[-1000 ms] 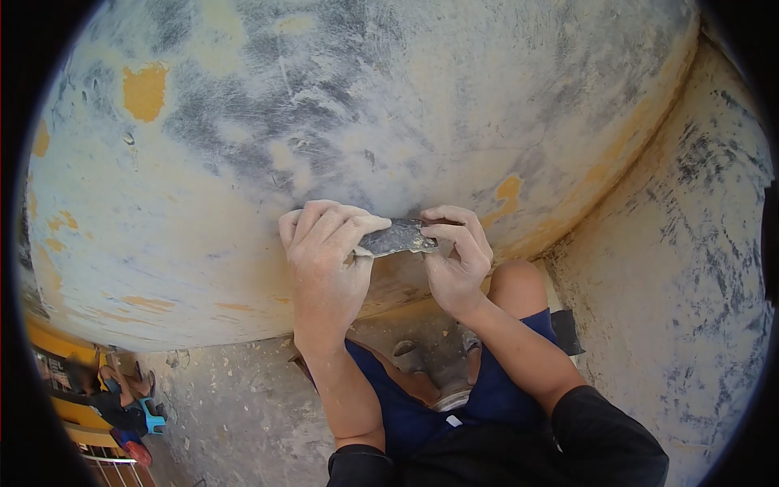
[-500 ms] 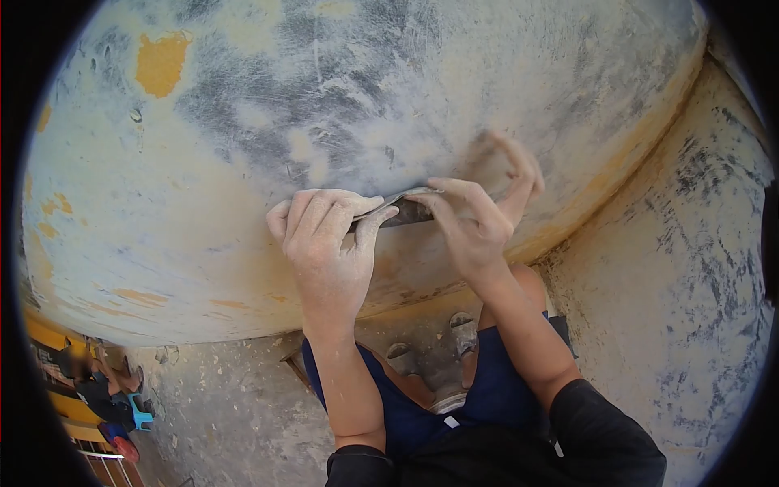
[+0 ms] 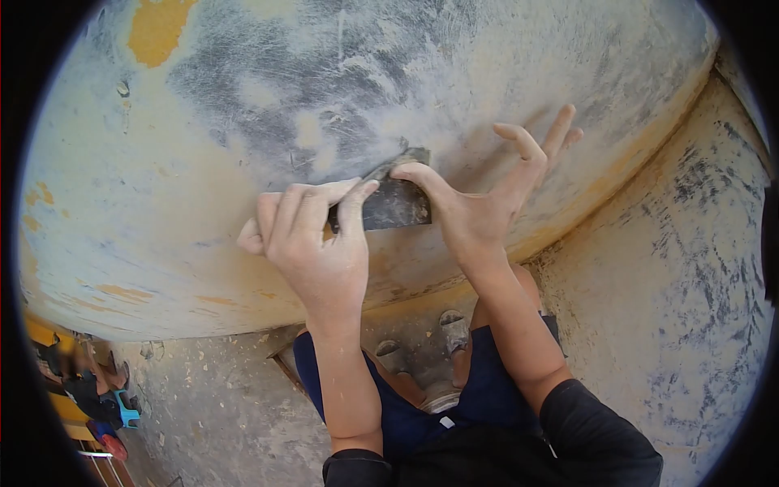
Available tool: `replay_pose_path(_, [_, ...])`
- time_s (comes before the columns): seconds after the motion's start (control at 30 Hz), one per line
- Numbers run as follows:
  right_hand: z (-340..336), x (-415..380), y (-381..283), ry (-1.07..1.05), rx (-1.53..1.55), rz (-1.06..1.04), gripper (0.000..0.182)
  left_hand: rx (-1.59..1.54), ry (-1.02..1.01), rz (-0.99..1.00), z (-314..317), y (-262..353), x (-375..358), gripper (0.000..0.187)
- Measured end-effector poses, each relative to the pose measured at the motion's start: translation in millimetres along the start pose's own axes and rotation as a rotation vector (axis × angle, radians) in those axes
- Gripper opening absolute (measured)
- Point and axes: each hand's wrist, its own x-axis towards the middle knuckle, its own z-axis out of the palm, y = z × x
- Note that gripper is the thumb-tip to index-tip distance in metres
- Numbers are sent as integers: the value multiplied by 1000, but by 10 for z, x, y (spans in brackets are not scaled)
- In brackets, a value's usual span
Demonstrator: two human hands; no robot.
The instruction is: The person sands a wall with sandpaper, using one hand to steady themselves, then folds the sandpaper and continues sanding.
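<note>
A dark, bent sheet that looks like sandpaper (image 3: 398,206) is in front of me, against the large curved surface (image 3: 203,195). My left hand (image 3: 312,227), coated in pale dust, pinches the sheet's left side between thumb and fingers. The thumb of my right hand (image 3: 484,213) presses along the sheet's upper, folded edge, while its other fingers stretch up and apart, off the sheet. Whether a block lies behind the sheet is hidden.
The curved surface has grey scuffs and an orange-yellow patch (image 3: 158,31). Another scuffed pale surface (image 3: 649,300) rises at the right. Below are my sandalled feet (image 3: 454,329) on a concrete floor (image 3: 211,398). A person (image 3: 85,390) sits on a blue stool (image 3: 127,410) at far left.
More of the sheet's dark face now shows between my hands. My right fingers have lifted and spread, leaving the thumb on the sheet. The view has shifted slightly.
</note>
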Motion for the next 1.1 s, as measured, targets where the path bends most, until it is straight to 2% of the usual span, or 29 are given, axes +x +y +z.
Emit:
replay_pose_path(0.1, [-47, -96, 178, 20, 38, 98, 105, -54, 6, 50, 98, 60, -60, 10])
replay_pose_path(0.17, [-8, -108, 177, 7, 31, 72, 106, -37, -42, -5, 97, 93, -108, 10])
replay_pose_path(0.23, [15, -62, 100, -9, 10, 55, 106, -14, 5, 26, 38, 12, -49, 10])
replay_pose_path(0.37, [34, -25, -2, -14, 22, 18, 104, 29, 23, -55, -21, 2, -1, 11])
replay_pose_path(0.43, [-16, -95, 150, 50, 47, 76, 98, -36, 21, 6, 77, 45, -33, 11])
replay_pose_path(0.57, [31, -111, 188, 86, 119, 129, 100, -45, -25, -12, 130, 78, -102, 12])
replay_pose_path(0.63, [52, -4, 36, 1, 70, 57, 102, 26, 68, -26, 38, 34, -13, 13])
replay_pose_path(0.7, [29, 2, -28, 7, 44, 49, 103, 13, 82, -31, 1, 22, 16, 14])
replay_pose_path(0.77, [10, -1, 36, 20, 37, 16, 104, -45, 10, -60, -1, 31, 18, 14])
replay_pose_path(0.83, [-46, -156, 283, 65, 38, 55, 104, -92, 6, 4, 96, 79, -38, 14])
replay_pose_path(0.9, [-73, -219, 342, 72, 40, 96, 105, -91, -148, 10, 129, 174, -103, 15])
replay_pose_path(0.97, [-40, -157, 296, 77, 45, 144, 105, -69, -131, 14, 107, 165, -85, 16])
replay_pose_path(1.03, [22, 66, 102, 92, 61, 17, 105, -14, 84, -31, 76, 122, -38, 15])
replay_pose_path(1.1, [50, 55, 1, 73, 41, 10, 105, -12, 105, -51, -9, 107, 25, 15])
